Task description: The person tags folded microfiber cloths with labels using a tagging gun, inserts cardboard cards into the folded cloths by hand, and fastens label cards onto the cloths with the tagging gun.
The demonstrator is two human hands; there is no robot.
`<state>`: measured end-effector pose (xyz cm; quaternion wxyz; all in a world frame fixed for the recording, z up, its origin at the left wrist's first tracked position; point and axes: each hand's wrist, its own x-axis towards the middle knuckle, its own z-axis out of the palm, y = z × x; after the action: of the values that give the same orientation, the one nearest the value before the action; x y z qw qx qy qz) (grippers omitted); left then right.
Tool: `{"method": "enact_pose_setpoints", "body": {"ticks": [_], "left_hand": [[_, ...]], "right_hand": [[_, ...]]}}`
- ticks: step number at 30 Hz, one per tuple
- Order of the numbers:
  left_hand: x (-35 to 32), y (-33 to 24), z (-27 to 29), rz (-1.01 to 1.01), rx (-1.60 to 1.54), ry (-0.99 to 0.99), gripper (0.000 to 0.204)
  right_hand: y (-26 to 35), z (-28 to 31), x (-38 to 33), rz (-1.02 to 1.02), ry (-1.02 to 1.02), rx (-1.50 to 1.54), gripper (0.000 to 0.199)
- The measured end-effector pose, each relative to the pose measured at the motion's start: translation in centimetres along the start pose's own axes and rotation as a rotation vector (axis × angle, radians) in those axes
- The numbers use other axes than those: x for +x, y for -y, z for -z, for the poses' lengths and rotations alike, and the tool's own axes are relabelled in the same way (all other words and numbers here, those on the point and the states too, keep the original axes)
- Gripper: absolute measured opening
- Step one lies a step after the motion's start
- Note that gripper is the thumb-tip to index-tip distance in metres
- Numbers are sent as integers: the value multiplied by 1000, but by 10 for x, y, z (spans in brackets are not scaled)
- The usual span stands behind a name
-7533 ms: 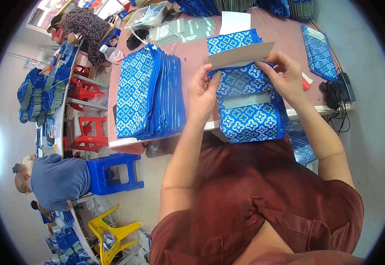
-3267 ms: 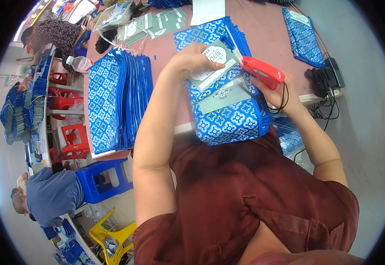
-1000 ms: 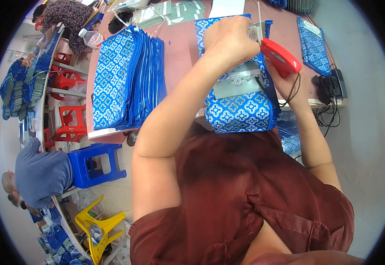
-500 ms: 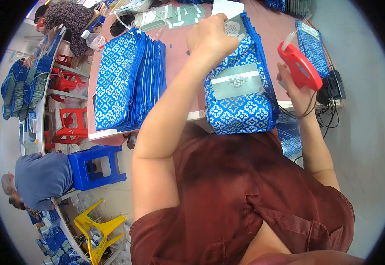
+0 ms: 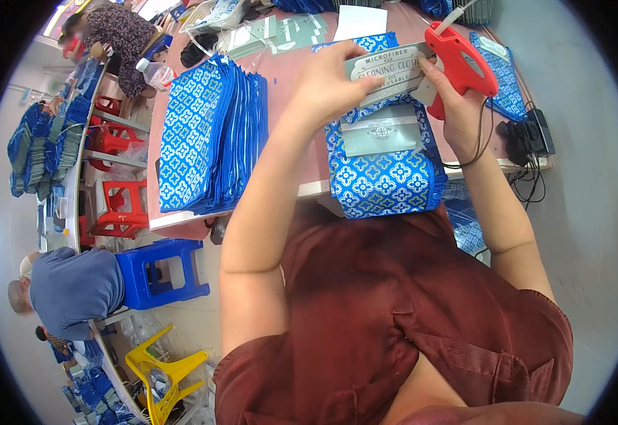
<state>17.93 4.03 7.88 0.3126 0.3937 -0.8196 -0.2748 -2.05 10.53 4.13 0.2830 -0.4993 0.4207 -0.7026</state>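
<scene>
My left hand (image 5: pixel 326 88) grips a grey-green printed card sleeve (image 5: pixel 387 71) by its left end, thumb on the front. At the card's right end my right hand (image 5: pixel 459 110) touches it with thumb and fingers, while also holding a red glue gun (image 5: pixel 454 51) with a pale stick poking out at the top and a dark cord below. Under both hands lies a pile of folded blue patterned cloths (image 5: pixel 387 188) at the table's near edge. Another grey-green card (image 5: pixel 376 136) rests across that pile.
A tall stack of blue cloths (image 5: pixel 195 134) stands on the pink table's left. Farther back are loose cards (image 5: pixel 280 35), white paper (image 5: pixel 362 21) and a plastic bottle (image 5: pixel 154 73). Black adapters with cables (image 5: pixel 528 138) sit at the right edge. Other people sit at left beside stools (image 5: pixel 160 273).
My left hand has drawn back toward me and left, with the card now raised above the pile. My right hand and the glue gun have moved left and away from me, reaching the card.
</scene>
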Motion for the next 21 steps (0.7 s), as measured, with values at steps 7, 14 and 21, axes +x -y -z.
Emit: {"method": "enact_pose_setpoints", "body": {"ticks": [7, 14, 21], "left_hand": [[-45, 28, -25, 213, -638, -86, 30], [-42, 29, -40, 196, -758, -413, 14], [-44, 28, -48, 154, -542, -485, 13]], "right_hand": [[-7, 0, 1, -51, -63, 127, 33], [23, 1, -30, 180, 70, -217, 23], [12, -14, -43, 239, 178, -666, 20]]}}
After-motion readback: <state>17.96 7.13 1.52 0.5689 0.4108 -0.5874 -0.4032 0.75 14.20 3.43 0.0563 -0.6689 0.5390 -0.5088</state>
